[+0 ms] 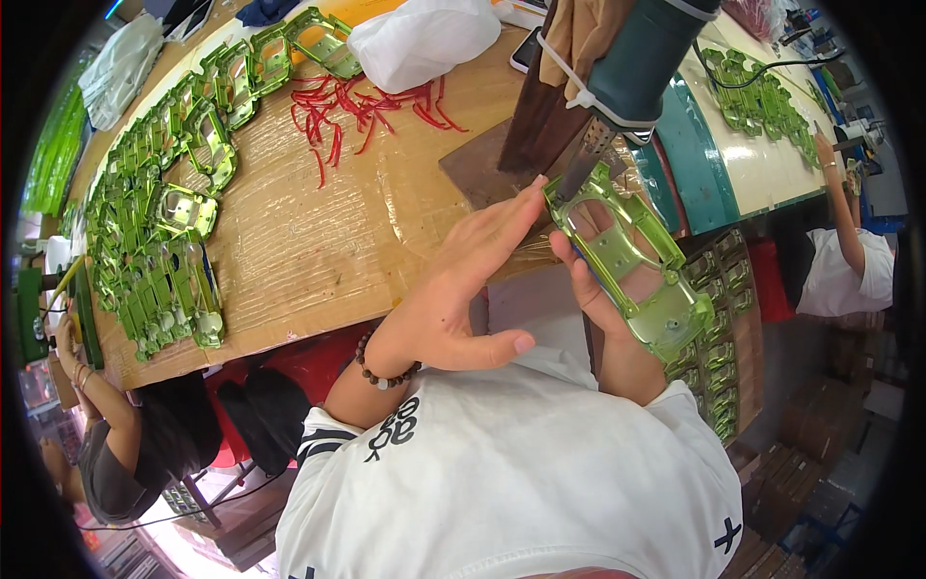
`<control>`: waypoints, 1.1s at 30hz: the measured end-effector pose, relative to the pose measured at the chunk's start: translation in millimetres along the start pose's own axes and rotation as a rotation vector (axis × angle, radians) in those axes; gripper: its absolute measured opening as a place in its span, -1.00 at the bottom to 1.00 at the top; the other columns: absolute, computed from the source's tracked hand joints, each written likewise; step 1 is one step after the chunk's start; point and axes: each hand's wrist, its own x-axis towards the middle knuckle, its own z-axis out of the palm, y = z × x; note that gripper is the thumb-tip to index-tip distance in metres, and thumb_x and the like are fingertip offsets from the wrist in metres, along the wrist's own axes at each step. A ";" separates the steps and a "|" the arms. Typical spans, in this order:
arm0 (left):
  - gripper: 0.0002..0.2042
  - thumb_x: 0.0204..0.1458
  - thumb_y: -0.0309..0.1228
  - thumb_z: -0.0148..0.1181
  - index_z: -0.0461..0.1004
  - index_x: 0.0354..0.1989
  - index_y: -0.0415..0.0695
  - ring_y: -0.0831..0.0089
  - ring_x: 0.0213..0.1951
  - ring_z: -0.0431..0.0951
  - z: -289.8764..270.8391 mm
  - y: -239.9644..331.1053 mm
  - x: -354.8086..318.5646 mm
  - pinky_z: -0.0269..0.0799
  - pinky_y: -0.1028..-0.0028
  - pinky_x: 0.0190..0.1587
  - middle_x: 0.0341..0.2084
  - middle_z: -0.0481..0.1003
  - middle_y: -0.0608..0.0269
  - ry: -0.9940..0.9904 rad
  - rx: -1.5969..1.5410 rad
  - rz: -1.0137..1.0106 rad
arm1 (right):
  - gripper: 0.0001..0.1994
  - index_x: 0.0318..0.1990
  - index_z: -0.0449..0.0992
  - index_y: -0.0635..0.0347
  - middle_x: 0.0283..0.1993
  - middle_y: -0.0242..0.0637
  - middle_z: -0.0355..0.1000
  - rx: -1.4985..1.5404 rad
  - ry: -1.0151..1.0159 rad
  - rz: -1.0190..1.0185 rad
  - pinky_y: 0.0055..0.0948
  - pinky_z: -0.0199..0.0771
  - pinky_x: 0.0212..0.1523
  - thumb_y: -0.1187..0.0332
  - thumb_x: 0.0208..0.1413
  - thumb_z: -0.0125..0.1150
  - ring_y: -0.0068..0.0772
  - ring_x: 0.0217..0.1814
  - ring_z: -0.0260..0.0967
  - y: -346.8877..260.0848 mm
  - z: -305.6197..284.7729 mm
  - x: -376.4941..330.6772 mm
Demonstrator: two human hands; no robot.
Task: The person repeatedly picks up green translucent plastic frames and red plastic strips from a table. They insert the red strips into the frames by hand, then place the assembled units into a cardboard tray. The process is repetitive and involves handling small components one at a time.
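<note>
My right hand (pixel 600 307) grips a shiny green plastic frame (pixel 629 259) with large openings from beneath, its fingers partly hidden behind it. The frame is tilted, its upper end right by the metal nozzle (pixel 586 159) of a dark green heat gun (pixel 637 68). With fingers stretched out and thumb apart, my left hand (pixel 458 289) is open. Its fingertips reach the frame's upper left edge; whether they touch it I cannot tell. A beaded bracelet (pixel 381 372) circles my left wrist.
Many green frames (pixel 183 207) crowd the table's left side. Red strips (pixel 357 111) lie beside a white plastic bag (pixel 424 43). A wooden post (pixel 540 106) carries the heat gun. Racked frames (pixel 719 338) stand at lower right. Other people work at both sides, one in a white shirt (pixel 844 270).
</note>
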 end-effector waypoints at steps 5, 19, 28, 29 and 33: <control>-0.15 -0.27 -0.14 0.14 -0.06 0.23 -0.24 0.04 0.19 0.06 0.0 -1.0 -0.2 -0.09 0.22 0.16 0.21 -0.04 -0.12 -0.011 -0.001 0.005 | -0.45 0.22 -0.02 0.15 0.28 -0.03 -0.09 -0.003 -0.013 0.017 -0.14 0.09 0.20 0.02 0.18 -0.31 0.19 0.29 -0.18 0.1 0.2 0.7; -0.12 -0.29 -0.06 0.11 -0.06 0.23 -0.26 0.04 0.19 0.06 -3.0 5.2 5.1 -0.11 0.21 0.15 0.20 -0.03 -0.14 -0.080 0.105 0.009 | -0.43 0.22 -0.02 0.17 0.29 -0.06 -0.10 -0.103 -0.093 0.062 -0.17 0.14 0.17 0.00 0.17 -0.34 0.19 0.26 -0.10 -13.6 -1.8 0.8; -0.11 -0.28 -0.04 0.11 -0.07 0.23 -0.27 0.05 0.20 0.05 -1.1 10.1 5.8 -0.10 0.22 0.15 0.21 -0.06 -0.13 -0.105 0.149 -0.029 | -0.45 0.19 0.01 0.26 0.23 0.05 -0.01 -0.005 -0.004 0.054 -0.09 0.25 0.12 0.06 0.18 -0.28 0.26 0.24 -0.09 -21.9 -3.9 -5.1; -0.12 -0.27 -0.04 0.10 -0.07 0.23 -0.28 0.05 0.20 0.05 -1.3 9.9 7.8 -0.10 0.23 0.15 0.21 -0.06 -0.13 -0.127 0.148 -0.030 | -0.46 0.19 0.02 0.23 0.22 0.06 -0.02 0.008 -0.015 0.053 -0.12 0.22 0.13 0.06 0.17 -0.28 0.24 0.24 -0.09 -23.4 -4.0 -7.0; -0.17 -0.17 -0.05 0.09 -0.05 0.21 -0.33 0.10 0.22 0.02 2.4 -4.0 2.2 -0.17 0.25 0.20 0.23 -0.08 -0.10 -0.101 0.059 -0.064 | -0.50 0.17 0.08 0.21 0.17 0.10 0.07 -0.064 -0.024 -0.036 -0.18 0.19 0.14 0.09 0.17 -0.26 0.18 0.21 0.00 -23.9 -5.6 -5.3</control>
